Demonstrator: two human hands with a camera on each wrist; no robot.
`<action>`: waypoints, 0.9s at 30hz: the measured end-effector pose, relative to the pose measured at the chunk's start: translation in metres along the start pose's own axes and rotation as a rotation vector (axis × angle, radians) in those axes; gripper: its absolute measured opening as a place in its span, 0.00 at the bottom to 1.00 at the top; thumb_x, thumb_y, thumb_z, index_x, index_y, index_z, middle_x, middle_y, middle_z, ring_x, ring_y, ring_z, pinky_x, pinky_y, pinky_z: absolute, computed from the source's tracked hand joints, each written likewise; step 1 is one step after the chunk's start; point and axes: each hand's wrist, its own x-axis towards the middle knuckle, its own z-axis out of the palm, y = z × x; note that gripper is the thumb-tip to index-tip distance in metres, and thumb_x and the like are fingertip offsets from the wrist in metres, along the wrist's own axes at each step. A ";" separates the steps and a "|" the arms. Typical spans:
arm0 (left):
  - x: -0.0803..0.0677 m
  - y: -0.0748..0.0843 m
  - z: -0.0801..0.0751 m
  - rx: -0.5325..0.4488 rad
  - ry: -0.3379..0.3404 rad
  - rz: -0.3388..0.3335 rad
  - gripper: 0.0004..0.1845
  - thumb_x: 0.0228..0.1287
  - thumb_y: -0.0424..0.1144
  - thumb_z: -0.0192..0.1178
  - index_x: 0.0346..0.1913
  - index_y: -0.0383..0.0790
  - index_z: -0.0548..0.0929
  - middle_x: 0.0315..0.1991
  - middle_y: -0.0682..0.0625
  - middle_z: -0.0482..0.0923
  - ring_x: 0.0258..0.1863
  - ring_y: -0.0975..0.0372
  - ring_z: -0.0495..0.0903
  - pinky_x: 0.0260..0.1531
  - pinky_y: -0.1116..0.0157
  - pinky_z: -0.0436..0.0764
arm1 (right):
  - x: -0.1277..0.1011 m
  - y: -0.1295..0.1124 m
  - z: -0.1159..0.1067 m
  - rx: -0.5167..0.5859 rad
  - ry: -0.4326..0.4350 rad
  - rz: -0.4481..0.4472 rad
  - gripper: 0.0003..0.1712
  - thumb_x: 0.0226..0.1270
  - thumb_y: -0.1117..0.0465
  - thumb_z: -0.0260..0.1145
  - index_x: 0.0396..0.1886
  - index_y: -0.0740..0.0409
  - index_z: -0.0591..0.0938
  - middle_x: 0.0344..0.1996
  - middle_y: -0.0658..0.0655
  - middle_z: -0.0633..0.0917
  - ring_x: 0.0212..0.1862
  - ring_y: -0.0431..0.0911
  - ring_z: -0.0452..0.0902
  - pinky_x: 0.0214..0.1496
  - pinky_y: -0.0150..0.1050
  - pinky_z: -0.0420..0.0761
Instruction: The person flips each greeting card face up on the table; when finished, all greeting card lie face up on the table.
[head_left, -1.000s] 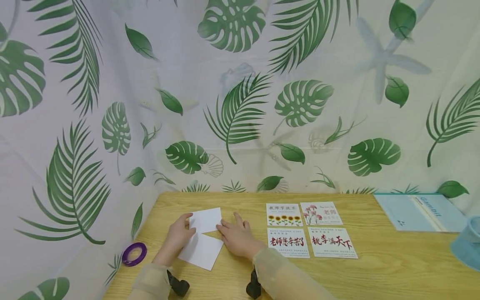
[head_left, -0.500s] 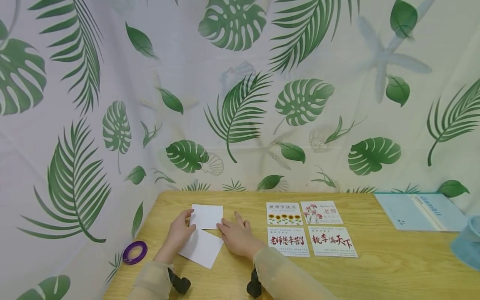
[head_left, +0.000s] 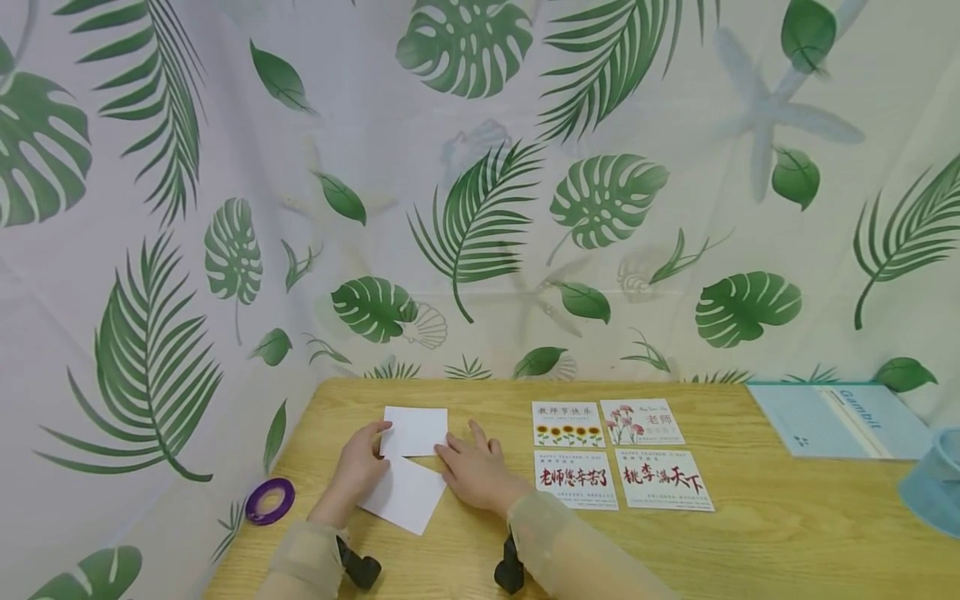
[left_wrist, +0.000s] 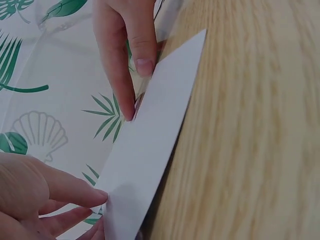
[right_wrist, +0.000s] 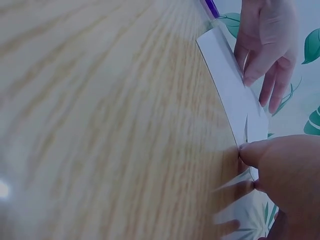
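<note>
Two blank white cards lie overlapping on the left part of the table. The upper card sits nearly square to the table's back edge; the lower card is turned at an angle beneath its near edge. My left hand holds the upper card at its left edge, thumb and forefinger apart along it. Opposite, my right hand touches the right edges with loosely bent fingers. In the right wrist view the right thumb is right at a card's corner. The left wrist view shows a white card between both hands.
A purple tape roll lies by the left table edge. Right of the hands, several printed cards form two rows. A light blue "Gambit" folder lies at the back right, with a blue object at the right edge.
The upper card has turned from slanted to nearly square and shifted slightly away and right, mostly in the first half second. Both hands stay almost in place.
</note>
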 end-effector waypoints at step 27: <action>-0.006 0.000 0.002 0.043 -0.047 0.019 0.42 0.40 0.10 0.54 0.66 0.33 0.73 0.65 0.32 0.70 0.57 0.44 0.75 0.61 0.47 0.75 | 0.002 0.005 0.003 0.091 -0.011 0.018 0.30 0.72 0.50 0.61 0.71 0.50 0.72 0.73 0.56 0.68 0.78 0.64 0.43 0.70 0.66 0.58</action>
